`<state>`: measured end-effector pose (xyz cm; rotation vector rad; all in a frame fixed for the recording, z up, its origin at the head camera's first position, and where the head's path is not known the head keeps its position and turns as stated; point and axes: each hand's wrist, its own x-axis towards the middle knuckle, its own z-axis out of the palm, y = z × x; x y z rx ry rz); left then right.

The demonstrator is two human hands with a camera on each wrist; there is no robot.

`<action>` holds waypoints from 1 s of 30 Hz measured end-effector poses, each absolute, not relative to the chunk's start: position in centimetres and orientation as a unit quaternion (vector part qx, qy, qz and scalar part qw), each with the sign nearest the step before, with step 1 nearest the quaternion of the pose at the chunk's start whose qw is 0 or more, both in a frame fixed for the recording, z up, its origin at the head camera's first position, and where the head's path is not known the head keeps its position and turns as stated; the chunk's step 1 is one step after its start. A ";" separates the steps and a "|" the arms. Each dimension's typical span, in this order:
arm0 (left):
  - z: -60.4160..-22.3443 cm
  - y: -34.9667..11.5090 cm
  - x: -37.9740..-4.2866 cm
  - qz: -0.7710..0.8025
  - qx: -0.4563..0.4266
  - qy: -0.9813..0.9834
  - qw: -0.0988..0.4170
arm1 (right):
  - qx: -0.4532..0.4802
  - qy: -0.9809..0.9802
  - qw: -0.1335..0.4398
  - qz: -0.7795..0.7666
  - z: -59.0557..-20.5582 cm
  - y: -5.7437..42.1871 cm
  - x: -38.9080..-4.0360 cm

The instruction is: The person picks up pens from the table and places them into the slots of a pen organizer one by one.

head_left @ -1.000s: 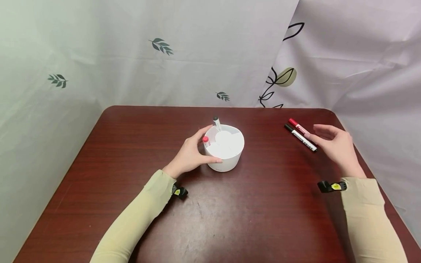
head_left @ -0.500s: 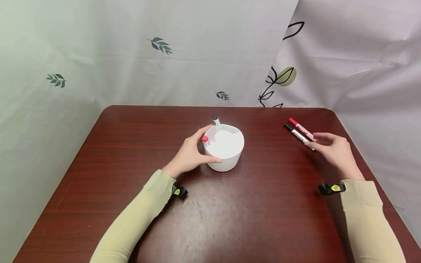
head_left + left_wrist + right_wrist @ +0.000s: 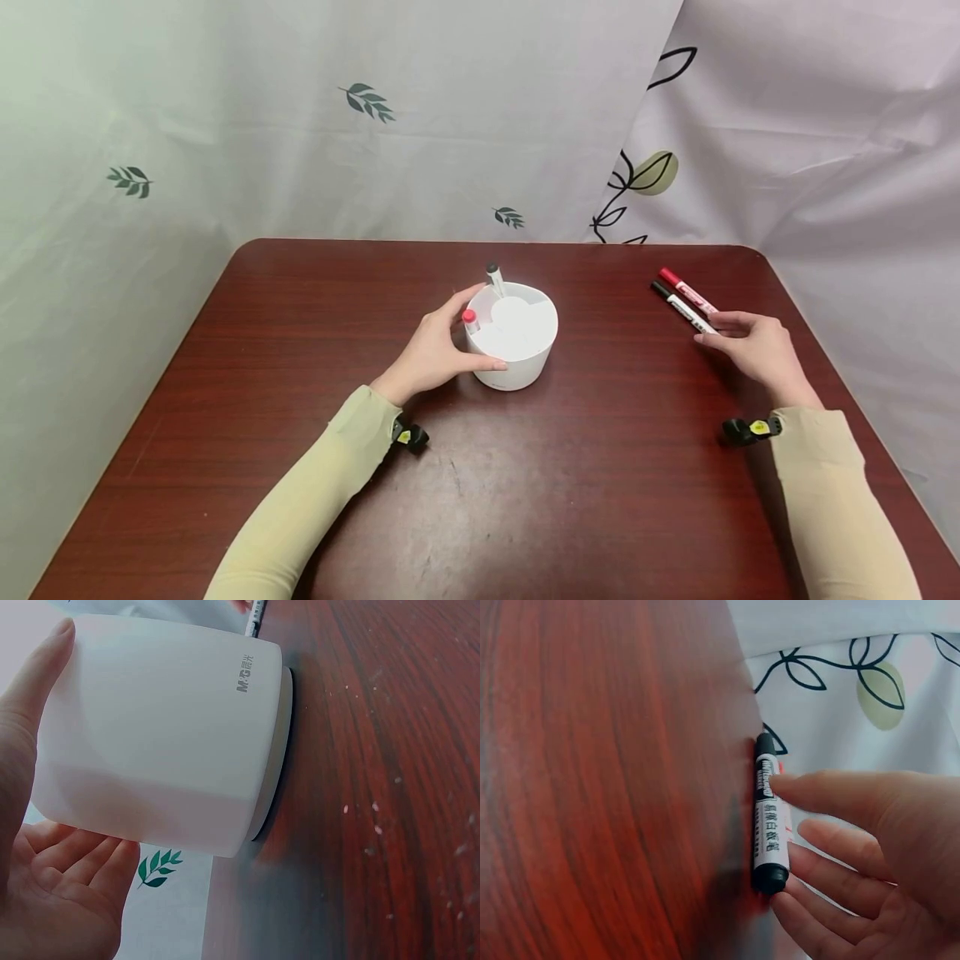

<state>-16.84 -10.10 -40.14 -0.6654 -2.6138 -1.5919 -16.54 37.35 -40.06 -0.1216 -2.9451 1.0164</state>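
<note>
My left hand grips a round white pen holder, its thumb on the near side and its fingers round the far left. A black-capped marker and a red-capped one stick up out of the holder. On the right of the table, a black whiteboard marker and a red marker lie side by side. My right hand is at their near ends, thumb by the black marker and fingers spread behind. Whether the thumb presses on it is hard to tell.
Both hands work over a dark red wooden table. White curtains with leaf prints hang behind it and at both sides. Each wrist wears a small black camera.
My right hand has come lower and slightly left, and its thumb and fingers have drawn closer to the two markers. The left hand and the pen holder stay put.
</note>
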 end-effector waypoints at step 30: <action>-39.9 -10.1 -16.7 -0.513 -0.213 -0.831 -0.001 | -0.047 -0.954 0.062 0.290 -40.6 36.6 -16.8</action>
